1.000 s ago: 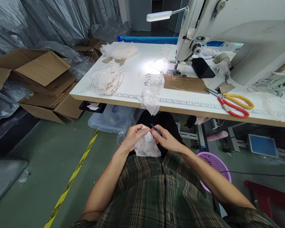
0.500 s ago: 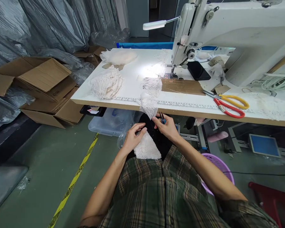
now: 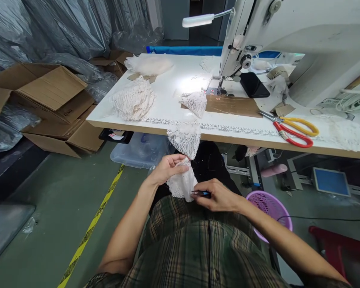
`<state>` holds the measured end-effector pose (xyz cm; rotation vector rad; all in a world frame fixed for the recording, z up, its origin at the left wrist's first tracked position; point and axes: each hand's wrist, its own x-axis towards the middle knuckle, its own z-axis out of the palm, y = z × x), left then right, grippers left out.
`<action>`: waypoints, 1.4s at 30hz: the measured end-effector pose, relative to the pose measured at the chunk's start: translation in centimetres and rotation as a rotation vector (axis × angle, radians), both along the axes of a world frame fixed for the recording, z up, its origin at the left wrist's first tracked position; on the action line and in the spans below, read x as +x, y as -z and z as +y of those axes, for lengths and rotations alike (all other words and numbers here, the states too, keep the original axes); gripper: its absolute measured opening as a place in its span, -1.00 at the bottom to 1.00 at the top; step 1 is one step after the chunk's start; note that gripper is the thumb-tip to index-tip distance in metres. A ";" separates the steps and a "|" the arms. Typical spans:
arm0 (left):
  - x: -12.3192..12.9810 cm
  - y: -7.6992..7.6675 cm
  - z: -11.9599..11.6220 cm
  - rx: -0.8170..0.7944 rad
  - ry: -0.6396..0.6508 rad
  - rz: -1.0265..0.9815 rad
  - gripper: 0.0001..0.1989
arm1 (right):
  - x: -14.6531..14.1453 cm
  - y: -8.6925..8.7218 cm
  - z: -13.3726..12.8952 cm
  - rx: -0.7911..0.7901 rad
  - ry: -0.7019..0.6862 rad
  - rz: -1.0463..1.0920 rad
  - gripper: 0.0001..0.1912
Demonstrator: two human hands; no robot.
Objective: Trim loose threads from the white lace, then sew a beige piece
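Head view, left hand (image 3: 172,167): pinching the upper part of the lace (image 3: 183,182) between thumb and fingers.
Right hand (image 3: 217,195): fingers pressed together around dark and blue snips (image 3: 201,193), at the right edge of the lace.
Lace: over the lap, in front of the table (image 3: 165,86), below its front edge.
Table: white, with a ruler strip (image 3: 237,130) along the front.
Front edge: draped with a lace flap (image 3: 186,138), hanging down almost to the left hand.
Middle: brown card (image 3: 234,106), partly under a lace scrap (image 3: 196,103).
Table left: lace pile (image 3: 135,100), with pale sheer cloth (image 3: 151,65) behind.
Table right: black phone (image 3: 254,85) behind the card; scissors (image 3: 294,130) with red and yellow handles, lying open.
Machine (image 3: 312,34): white, above the table, near a lit lamp (image 3: 198,21).
Room left: open boxes (image 3: 52,88) beside grey plastic sheeting (image 3: 78,28).
Floor (image 3: 63,200): green, crossed by yellow-black tape (image 3: 93,224).
Under and beside the table: clear bin (image 3: 135,150) to the left, purple basket (image 3: 265,204) to the right.
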<state>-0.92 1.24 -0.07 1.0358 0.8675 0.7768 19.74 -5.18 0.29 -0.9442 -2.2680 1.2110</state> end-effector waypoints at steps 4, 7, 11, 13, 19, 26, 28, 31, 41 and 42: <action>0.1 -0.4 -0.6 0.044 0.010 0.075 -0.63 | 0.5 0.4 1.8 -0.103 0.279 0.107 -0.66; 0.4 -0.7 -0.8 0.078 -0.024 0.096 -0.64 | 0.4 0.9 3.4 -0.127 0.404 0.125 -0.46; 0.6 -1.3 -0.8 0.100 -0.023 0.159 -0.68 | -0.2 1.1 4.5 -0.095 0.396 0.076 -0.41; 0.7 -1.5 -0.8 0.110 -0.007 0.164 -0.69 | -0.5 0.9 4.8 -0.082 0.375 0.102 -0.42; 0.8 -1.4 -0.7 0.147 -0.014 0.149 -0.73 | -1.6 0.5 5.6 -0.076 0.341 0.182 -0.45; 0.7 -1.0 -0.6 0.110 -0.056 0.115 -0.76 | -1.7 0.9 4.9 -0.092 0.432 0.169 -0.46; 0.7 -1.1 -0.6 0.098 -0.060 0.109 -0.76 | -1.8 0.8 4.8 -0.090 0.411 0.164 -0.48; 0.9 -1.0 -0.6 0.096 -0.060 0.115 -0.75 | -2.1 0.9 4.8 -0.058 0.416 0.142 -0.49; 0.6 0.5 -1.4 0.278 -0.006 0.393 -0.73 | -1.2 2.2 2.8 -0.269 0.327 0.090 -0.58; 0.5 1.0 -1.4 0.367 0.001 0.509 -0.73 | -0.9 2.2 2.9 -0.233 0.389 0.069 -0.59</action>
